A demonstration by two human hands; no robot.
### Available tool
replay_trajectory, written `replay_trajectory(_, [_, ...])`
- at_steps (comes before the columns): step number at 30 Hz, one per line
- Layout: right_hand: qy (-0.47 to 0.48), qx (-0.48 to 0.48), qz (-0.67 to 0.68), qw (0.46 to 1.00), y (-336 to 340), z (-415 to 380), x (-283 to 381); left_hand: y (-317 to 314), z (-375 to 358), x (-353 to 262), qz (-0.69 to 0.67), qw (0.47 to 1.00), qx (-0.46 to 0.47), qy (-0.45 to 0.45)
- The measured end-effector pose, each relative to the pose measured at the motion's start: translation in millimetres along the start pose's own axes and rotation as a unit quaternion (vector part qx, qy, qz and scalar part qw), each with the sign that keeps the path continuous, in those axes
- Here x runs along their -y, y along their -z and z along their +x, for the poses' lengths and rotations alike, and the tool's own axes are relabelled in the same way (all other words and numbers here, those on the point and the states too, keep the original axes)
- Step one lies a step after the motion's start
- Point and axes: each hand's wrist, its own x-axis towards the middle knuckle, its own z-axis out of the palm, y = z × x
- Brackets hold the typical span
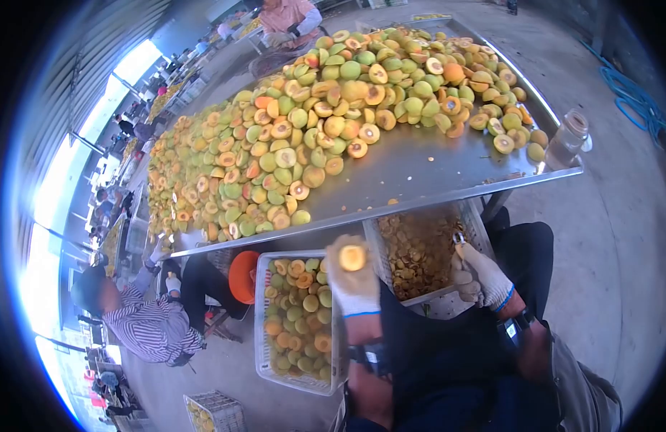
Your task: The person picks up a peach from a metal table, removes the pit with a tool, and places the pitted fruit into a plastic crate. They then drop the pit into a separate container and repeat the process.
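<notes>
My left hand (354, 277), in a pale glove with a blue cuff edge, holds a halved yellow-orange fruit (352, 258), cut side up. Beneath and left of it stands a white crate (262, 353) of halved fruit. My right hand (477, 275), also gloved, is closed round a small metal tool (459, 237) whose looped tip points up over a second crate (426, 297). That crate holds brown pits and scraps (419, 252). The two hands are apart.
A metal table (419, 173) bears a large heap of cut fruit (311, 122) and a clear jar (567, 137) at its right corner. A co-worker in stripes (149, 327) sits left by an orange bucket (243, 277); another person (290, 21) is beyond the table.
</notes>
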Motion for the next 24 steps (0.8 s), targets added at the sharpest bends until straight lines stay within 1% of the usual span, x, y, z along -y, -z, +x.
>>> replay_trajectory(1, [0.008,-0.023,0.001,1.000,-1,-1,0,19,9,-19,0.040,0.997,-0.060,-0.027])
replay_trajectory(2, [0.007,-0.020,0.001,1.000,2,1,-1,44,14,-30,0.217,0.964,-0.061,-0.137])
replay_trajectory(3, [0.012,-0.041,-0.001,0.999,5,4,-3,70,20,-41,0.385,0.889,-0.060,-0.241])
replay_trajectory(4, [0.017,-0.064,-0.002,0.998,7,7,-5,87,27,-55,0.385,0.888,-0.060,-0.242])
replay_trajectory(5, [0.016,-0.064,-0.001,0.998,8,9,-7,103,34,-70,0.543,0.789,-0.058,-0.281])
replay_trajectory(6, [0.022,-0.079,-0.015,0.996,8,11,-10,120,40,-81,0.681,0.662,-0.056,-0.307])
replay_trajectory(7, [0.028,-0.094,-0.030,0.995,7,13,-12,143,54,-87,0.683,0.661,-0.060,-0.306])
replay_trajectory(8, [0.026,-0.091,-0.031,0.995,4,14,-13,165,72,-88,0.585,0.769,-0.157,-0.204])
replay_trajectory(9, [0.037,-0.100,-0.074,0.992,0,12,-12,180,87,-86,0.461,0.848,-0.245,-0.095])
replay_trajectory(10, [0.048,-0.109,-0.116,0.986,-2,12,-11,187,91,-83,0.522,0.794,-0.291,-0.109])
replay_trajectory(11, [0.048,-0.109,-0.115,0.986,-2,13,-11,194,94,-80,0.523,0.794,-0.291,-0.109])
replay_trajectory(13, [0.039,-0.115,-0.091,0.988,0,17,-14,199,96,-78,0.531,0.743,-0.353,-0.202])
replay_trajectory(14, [0.037,-0.116,-0.091,0.988,2,19,-15,202,96,-75,0.532,0.742,-0.355,-0.200])
replay_trajectory(16, [0.050,-0.154,-0.094,0.982,5,26,-17,210,96,-70,0.532,0.769,-0.290,-0.204])
replay_trajectory(17, [0.047,-0.153,-0.094,0.983,7,27,-18,213,97,-69,0.533,0.768,-0.292,-0.203])
replay_trajectory(19, [0.048,-0.154,-0.115,0.980,9,30,-20,229,106,-64,0.643,0.705,-0.244,-0.174])
replay_trajectory(20, [0.047,-0.154,-0.116,0.980,10,31,-20,234,111,-59,0.643,0.705,-0.244,-0.174])
replay_trajectory(22, [0.036,-0.168,-0.153,0.973,10,34,-22,240,120,-47,0.742,0.605,-0.235,-0.170])
replay_trajectory(23, [0.034,-0.169,-0.155,0.973,10,34,-22,244,126,-44,0.741,0.606,-0.236,-0.168])
replay_trajectory(24, [0.023,-0.172,-0.154,0.973,10,34,-22,250,135,-40,0.762,0.594,-0.212,-0.148])
